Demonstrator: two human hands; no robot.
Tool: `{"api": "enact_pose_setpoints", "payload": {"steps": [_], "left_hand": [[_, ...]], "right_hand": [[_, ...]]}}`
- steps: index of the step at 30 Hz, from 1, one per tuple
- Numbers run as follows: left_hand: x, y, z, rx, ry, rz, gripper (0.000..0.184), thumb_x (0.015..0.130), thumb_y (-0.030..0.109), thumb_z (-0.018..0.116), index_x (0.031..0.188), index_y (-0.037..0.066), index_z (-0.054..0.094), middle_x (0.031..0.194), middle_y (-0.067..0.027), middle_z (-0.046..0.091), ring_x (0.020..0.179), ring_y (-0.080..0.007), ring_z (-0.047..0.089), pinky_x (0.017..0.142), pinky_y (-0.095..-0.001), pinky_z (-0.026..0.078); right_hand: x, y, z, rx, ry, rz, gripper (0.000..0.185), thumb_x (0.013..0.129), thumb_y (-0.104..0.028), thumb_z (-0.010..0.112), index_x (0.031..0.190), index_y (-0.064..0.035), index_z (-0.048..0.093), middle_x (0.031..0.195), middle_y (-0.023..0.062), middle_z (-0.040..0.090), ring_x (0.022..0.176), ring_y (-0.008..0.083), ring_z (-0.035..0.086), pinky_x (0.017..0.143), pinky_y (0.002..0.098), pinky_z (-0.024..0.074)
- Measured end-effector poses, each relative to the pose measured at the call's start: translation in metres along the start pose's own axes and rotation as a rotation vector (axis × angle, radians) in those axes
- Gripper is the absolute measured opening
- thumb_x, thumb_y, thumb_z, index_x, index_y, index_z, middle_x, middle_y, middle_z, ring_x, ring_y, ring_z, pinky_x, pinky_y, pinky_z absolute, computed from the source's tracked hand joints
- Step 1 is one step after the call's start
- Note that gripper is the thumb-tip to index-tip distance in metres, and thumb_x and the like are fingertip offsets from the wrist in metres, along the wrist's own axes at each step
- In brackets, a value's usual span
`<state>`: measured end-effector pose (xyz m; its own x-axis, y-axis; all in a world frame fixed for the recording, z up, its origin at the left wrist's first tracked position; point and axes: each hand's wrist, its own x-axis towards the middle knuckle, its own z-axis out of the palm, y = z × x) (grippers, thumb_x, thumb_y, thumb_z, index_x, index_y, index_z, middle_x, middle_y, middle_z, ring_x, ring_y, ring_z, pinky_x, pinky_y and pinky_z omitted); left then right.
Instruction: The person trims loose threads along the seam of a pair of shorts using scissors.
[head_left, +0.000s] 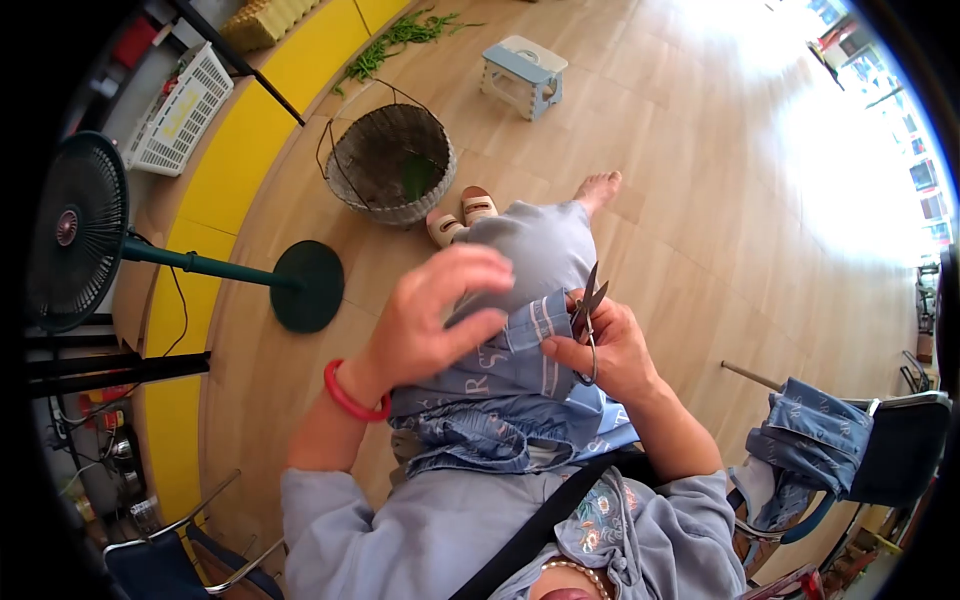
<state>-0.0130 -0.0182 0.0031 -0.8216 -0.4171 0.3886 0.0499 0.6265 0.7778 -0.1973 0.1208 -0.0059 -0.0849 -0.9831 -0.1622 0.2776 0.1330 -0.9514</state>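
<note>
Blue cloth (535,355) is spread over the lap (540,248), its far right corner pinched by the right hand (618,350); scissors (590,303) are gripped there too, blades pointed away from the body. Left hand (425,315) is held loosely open, just left; can't tell if it's touching.

The fan (75,232) stands on the floor (690,220) at the left. The basket (400,212) is in front, with the stool (523,75) past it to the right. Clothes (815,437) hang on the right-hand chair (905,445).
</note>
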Motion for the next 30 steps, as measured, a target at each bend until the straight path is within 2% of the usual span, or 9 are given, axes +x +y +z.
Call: {"api": "enact_pose_setpoints", "payload": {"steps": [2, 3, 5, 7, 12, 15, 22, 24, 30], "left_hand": [[0.02, -0.008, 0.004, -0.299, -0.062, -0.107, 0.043, 0.08, 0.016, 0.068, 0.117, 0.001, 0.053, 0.11, -0.0108, 0.058, 0.105, -0.0206, 0.055, 0.093, -0.0325, 0.041], [0.026, -0.009, 0.01, -0.293, -0.065, -0.105, 0.043, 0.08, 0.016, 0.068, 0.117, 0.001, 0.053, 0.11, -0.0108, 0.058, 0.105, -0.0206, 0.055, 0.093, -0.0325, 0.041], [0.035, -0.009, 0.021, -0.872, -0.305, -0.325, 0.052, 0.083, 0.017, 0.066, 0.127, 0.001, 0.043, 0.114, -0.008, 0.056, 0.108, -0.0156, 0.051, 0.096, -0.0305, 0.037], [0.04, -0.008, 0.02, -0.847, -0.417, -0.329, 0.054, 0.084, 0.018, 0.066, 0.129, 0.001, 0.042, 0.113, -0.0073, 0.056, 0.106, -0.0141, 0.051, 0.094, -0.0297, 0.039], [0.05, -0.004, 0.013, -0.668, -0.676, -0.403, 0.056, 0.079, 0.018, 0.073, 0.125, 0.001, 0.047, 0.107, -0.0031, 0.057, 0.095, -0.0072, 0.052, 0.082, -0.0235, 0.043], [0.042, -0.007, 0.019, -0.844, -0.573, -0.514, 0.052, 0.077, 0.015, 0.074, 0.121, 0.0, 0.05, 0.106, -0.0018, 0.057, 0.091, -0.0059, 0.052, 0.077, -0.0209, 0.044], [0.029, 0.007, 0.021, -0.817, -0.436, -0.593, 0.041, 0.079, 0.008, 0.07, 0.115, -0.001, 0.053, 0.098, -0.002, 0.059, 0.086, -0.0056, 0.055, 0.074, -0.021, 0.046], [0.026, 0.005, 0.025, -0.813, -0.326, -0.534, 0.031, 0.079, 0.005, 0.069, 0.107, -0.001, 0.058, 0.087, 0.0, 0.058, 0.075, -0.0032, 0.051, 0.066, -0.0184, 0.044], [0.027, 0.006, 0.009, -0.686, -0.379, -0.673, 0.026, 0.08, 0.005, 0.068, 0.104, -0.001, 0.06, 0.088, 0.0004, 0.059, 0.075, -0.0026, 0.054, 0.063, -0.0169, 0.044]], "right_hand": [[0.0, -0.003, 0.003, 0.018, -0.063, -0.045, 0.019, 0.078, -0.003, 0.069, 0.094, -0.0025, 0.059, 0.081, -0.0047, 0.059, 0.073, 0.0021, 0.051, 0.065, 0.0189, 0.0432], [-0.002, -0.004, 0.003, -0.038, -0.066, 0.001, 0.017, 0.078, -0.004, 0.069, 0.092, -0.003, 0.059, 0.079, -0.0053, 0.057, 0.072, 0.0018, 0.049, 0.063, 0.0192, 0.0421], [-0.003, -0.006, 0.004, -0.09, -0.061, 0.044, 0.016, 0.078, -0.005, 0.07, 0.089, -0.0035, 0.059, 0.076, -0.006, 0.055, 0.07, 0.0014, 0.047, 0.061, 0.0194, 0.0409], [-0.004, -0.009, 0.007, -0.101, 0.005, 0.036, 0.021, 0.073, -0.006, 0.075, 0.086, -0.0051, 0.059, 0.069, -0.009, 0.05, 0.064, -0.0001, 0.044, 0.057, 0.0176, 0.0362], [-0.01, -0.007, 0.003, -0.141, -0.007, 0.021, 0.02, 0.075, -0.006, 0.073, 0.086, -0.0042, 0.057, 0.071, -0.0075, 0.051, 0.066, 0.0005, 0.045, 0.058, 0.0184, 0.0384], [-0.01, -0.004, 0.003, -0.102, 0.001, 0.0, 0.017, 0.078, -0.005, 0.071, 0.087, -0.004, 0.056, 0.073, -0.0071, 0.05, 0.067, 0.0006, 0.045, 0.058, 0.0189, 0.0393], [-0.015, 0.011, 0.003, -0.099, 0.059, 0.01, 0.026, 0.076, -0.009, 0.074, 0.094, -0.0022, 0.057, 0.074, -0.0073, 0.05, 0.068, 0.0005, 0.046, 0.059, 0.0191, 0.0406], [-0.017, 0.009, 0.001, -0.141, 0.053, 0.032, 0.027, 0.075, -0.009, 0.073, 0.096, -0.0019, 0.057, 0.074, -0.0068, 0.05, 0.067, 0.0007, 0.045, 0.059, 0.019, 0.0404], [-0.02, 0.013, 0.001, -0.105, -0.005, 0.086, 0.026, 0.076, -0.007, 0.07, 0.098, -0.0022, 0.059, 0.076, -0.0046, 0.052, 0.066, 0.0019, 0.045, 0.058, 0.0186, 0.039]]}}
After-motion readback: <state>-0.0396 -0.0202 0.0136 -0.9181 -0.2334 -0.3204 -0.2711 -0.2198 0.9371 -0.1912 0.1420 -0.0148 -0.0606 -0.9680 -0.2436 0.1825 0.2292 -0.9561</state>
